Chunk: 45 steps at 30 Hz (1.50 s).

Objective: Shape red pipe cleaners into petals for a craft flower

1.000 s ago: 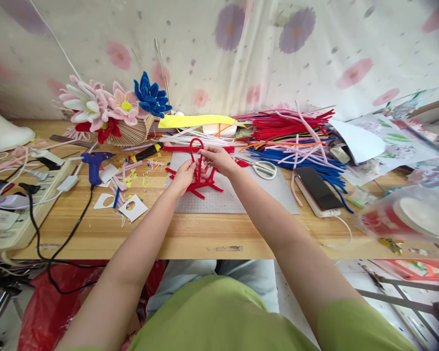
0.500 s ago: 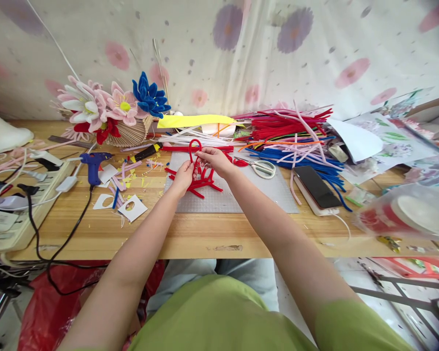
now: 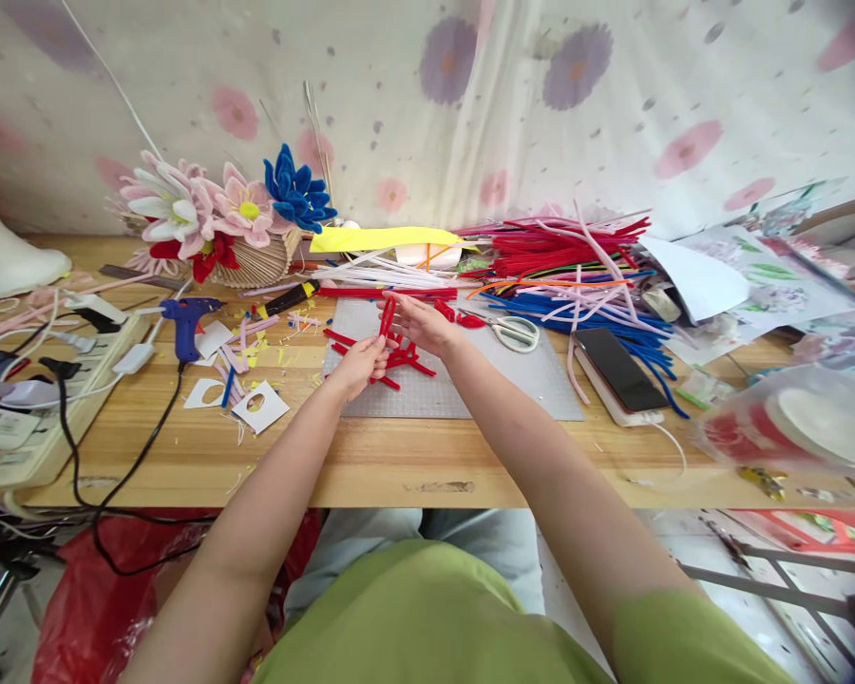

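A red pipe cleaner (image 3: 388, 317) bent into a narrow upright loop rises from my left hand (image 3: 363, 367), whose closed fingers grip its lower end. My right hand (image 3: 425, 325) is beside the loop on the right, fingers stretched out and apart, their tips at its upper part; whether they press on it I cannot tell. Below both hands, several short red pipe cleaner pieces (image 3: 406, 359) lie crossed on the grey cutting mat (image 3: 470, 394). Scissors (image 3: 514, 332) with pale handles lie on the mat, right of my right hand.
Pipe cleaner bundles (image 3: 570, 245) lie along the back. Fuzzy flowers (image 3: 246, 204) stand back left. A blue glue gun (image 3: 185, 323), a power strip (image 3: 78, 404) and cut white cards (image 3: 260, 407) occupy the left. A phone (image 3: 619, 369) and a bagged cup (image 3: 790, 418) are on the right.
The loop has gone from rounded to narrow. My right hand's fingers have opened out from their pinch on it, and my left hand has moved slightly down.
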Motion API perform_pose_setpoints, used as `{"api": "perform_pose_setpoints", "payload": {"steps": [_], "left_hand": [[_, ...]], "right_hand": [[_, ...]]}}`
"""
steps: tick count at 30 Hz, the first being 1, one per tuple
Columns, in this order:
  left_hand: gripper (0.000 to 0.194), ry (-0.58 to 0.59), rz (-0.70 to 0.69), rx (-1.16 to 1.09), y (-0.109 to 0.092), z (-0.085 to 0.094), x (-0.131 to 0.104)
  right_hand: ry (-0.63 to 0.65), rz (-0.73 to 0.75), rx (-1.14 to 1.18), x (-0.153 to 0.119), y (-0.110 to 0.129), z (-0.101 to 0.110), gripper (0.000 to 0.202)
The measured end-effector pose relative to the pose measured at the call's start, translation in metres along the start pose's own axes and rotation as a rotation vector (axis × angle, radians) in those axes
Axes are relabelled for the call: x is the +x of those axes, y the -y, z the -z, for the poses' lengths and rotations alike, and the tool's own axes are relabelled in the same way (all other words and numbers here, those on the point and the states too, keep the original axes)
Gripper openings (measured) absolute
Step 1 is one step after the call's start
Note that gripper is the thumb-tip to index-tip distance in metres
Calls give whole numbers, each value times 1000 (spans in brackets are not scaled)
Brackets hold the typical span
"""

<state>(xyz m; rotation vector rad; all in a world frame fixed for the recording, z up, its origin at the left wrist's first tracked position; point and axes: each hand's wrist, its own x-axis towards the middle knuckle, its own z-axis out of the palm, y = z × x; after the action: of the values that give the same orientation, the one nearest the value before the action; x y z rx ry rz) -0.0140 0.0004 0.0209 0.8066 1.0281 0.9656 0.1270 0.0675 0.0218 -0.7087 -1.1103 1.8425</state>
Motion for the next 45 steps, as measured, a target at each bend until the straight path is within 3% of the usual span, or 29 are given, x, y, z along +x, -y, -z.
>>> {"api": "perform_pose_setpoints", "payload": {"steps": [11,25,30,35,41,45], "left_hand": [[25,-46,6,57,10,4,0],[30,-95,9,62,9,-3,-4],[30,-80,15,64,3,2,-6],[29,-80,17,106,-8,12,-7],[19,-79,-2,187,-17,20,-8],[13,-122,-69,352,-23,29,-8]], "right_hand": [[-166,-122,-21,8,-2,-10,16],[-325,-81,65,11,-5,-17,17],[-385,-78,63,12,-3,-21,17],[-347,-58,-53,10,2,-22,15],[-415,-1,-122,7,1,-22,22],[-300,-19,-136,3,1,-17,16]]}}
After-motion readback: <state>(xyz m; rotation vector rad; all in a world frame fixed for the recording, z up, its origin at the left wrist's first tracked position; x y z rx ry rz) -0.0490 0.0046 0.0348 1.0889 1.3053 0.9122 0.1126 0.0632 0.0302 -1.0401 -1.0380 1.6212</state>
